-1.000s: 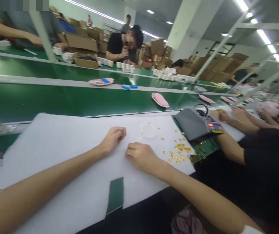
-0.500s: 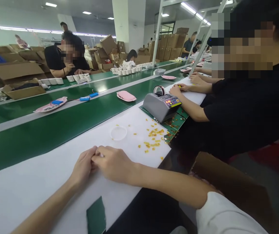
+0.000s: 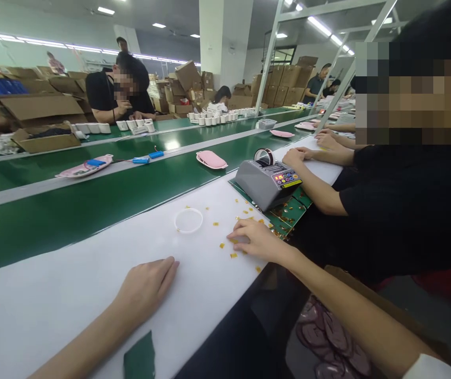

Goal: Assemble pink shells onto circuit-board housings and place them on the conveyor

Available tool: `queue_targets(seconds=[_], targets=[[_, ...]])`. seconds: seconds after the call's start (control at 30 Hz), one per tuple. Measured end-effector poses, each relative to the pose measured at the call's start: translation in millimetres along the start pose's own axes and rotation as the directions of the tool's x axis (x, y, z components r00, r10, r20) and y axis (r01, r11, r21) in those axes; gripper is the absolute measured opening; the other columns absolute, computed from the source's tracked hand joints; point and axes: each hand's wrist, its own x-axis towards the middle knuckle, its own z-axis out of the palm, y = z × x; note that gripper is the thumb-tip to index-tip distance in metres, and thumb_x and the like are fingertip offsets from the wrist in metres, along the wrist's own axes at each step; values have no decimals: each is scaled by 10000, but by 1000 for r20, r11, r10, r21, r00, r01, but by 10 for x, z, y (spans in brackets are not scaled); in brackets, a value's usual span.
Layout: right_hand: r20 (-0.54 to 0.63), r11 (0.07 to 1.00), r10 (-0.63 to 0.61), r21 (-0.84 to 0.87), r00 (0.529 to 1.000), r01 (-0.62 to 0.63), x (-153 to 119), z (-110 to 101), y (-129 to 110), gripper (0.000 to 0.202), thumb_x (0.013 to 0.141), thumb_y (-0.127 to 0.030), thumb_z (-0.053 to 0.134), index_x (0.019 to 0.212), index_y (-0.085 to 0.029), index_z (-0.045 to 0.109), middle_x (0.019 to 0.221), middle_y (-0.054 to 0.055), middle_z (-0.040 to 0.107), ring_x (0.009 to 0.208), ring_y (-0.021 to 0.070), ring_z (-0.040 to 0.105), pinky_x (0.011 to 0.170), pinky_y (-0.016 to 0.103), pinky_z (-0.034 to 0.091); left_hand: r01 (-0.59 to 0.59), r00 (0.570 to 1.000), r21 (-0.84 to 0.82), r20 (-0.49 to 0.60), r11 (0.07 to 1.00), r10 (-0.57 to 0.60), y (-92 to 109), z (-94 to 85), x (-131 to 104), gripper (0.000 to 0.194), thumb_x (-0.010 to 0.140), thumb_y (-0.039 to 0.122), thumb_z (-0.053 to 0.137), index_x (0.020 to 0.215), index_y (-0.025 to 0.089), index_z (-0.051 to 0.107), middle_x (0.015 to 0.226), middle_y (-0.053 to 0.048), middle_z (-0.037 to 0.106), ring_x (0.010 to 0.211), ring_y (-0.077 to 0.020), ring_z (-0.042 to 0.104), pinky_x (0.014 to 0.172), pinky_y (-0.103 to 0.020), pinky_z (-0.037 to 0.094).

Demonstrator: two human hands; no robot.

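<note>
Your left hand (image 3: 146,287): flat, open, empty on the white foam sheet (image 3: 51,295). Your right hand (image 3: 254,239): fingers curled over scattered yellow tape pieces (image 3: 244,213); grip unclear. Clear ring (image 3: 188,220) between.

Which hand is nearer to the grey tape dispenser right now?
Right. The right hand lies among the yellow tape pieces just in front of the grey tape dispenser. The left hand rests flat on the white mat, farther off.

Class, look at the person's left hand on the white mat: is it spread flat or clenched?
Spread flat. The left hand lies palm down on the white mat, fingers extended, holding nothing.
</note>
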Motion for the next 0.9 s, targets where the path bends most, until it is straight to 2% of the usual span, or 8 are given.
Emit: queue_targets(seconds=[0.13,0.37,0.47,0.57,0.67,0.77,0.83,0.9], targets=[[-3,998,-64,-18,998,64,20,70,-20,78,814,-134,680,834,-182,739,853,39,693,876,181,614,810,296,463,49,997,27,55,998,-50,38,-47,-8,346,920,412,114,656,215,223,561,-15,418,510,-189,321,566,-317,213],[20,925,-117,-362,993,117,7,129,27,181,783,18,537,790,-120,655,832,104,665,798,205,587,733,309,459,64,995,17,75,998,-66,62,-73,-42,327,905,413,126,665,212,220,591,-17,406,536,-185,304,593,-326,195],[-228,973,8,-224,974,-60,-49,2,153,152,811,-43,554,752,-144,651,802,80,682,764,190,598,704,298,468,90,994,-33,64,995,-88,41,-95,-48,326,899,417,171,660,207,243,581,-11,393,534,-174,275,594,-328,182],[-504,987,132,141,853,-69,-152,-52,91,73,843,-193,629,804,-182,690,752,18,697,614,134,579,574,254,459,152,988,-288,56,945,-142,162,-154,53,394,903,485,240,634,198,264,582,-4,343,551,-158,274,579,-311,194],[-630,974,14,183,777,131,-202,70,-222,61,845,-246,663,832,-203,705,744,8,709,584,119,584,535,246,456,240,970,-733,206,636,-130,492,-179,298,469,919,550,231,636,192,336,579,21,265,508,-121,223,513,-264,183],[-695,970,-201,-41,690,242,-184,250,-525,172,889,-157,582,764,-207,689,732,21,701,681,137,608,642,267,481,404,908,-876,418,265,-1,853,-69,558,458,937,543,228,671,193,354,536,43,272,447,-85,139,451,-222,115],[-706,973,-214,-92,675,213,-186,321,-605,192,888,-141,580,732,-201,674,702,22,673,681,139,589,643,268,468,417,905,-894,425,163,22,985,62,668,419,934,507,321,653,197,310,499,60,243,428,-70,125,426,-199,98],[-688,981,-168,-49,706,185,-222,327,-585,155,876,-175,621,730,-201,669,696,15,657,673,136,579,626,259,458,362,930,-923,368,127,24,1003,184,725,430,902,487,441,625,201,277,482,81,180,415,-56,122,404,-182,97]])
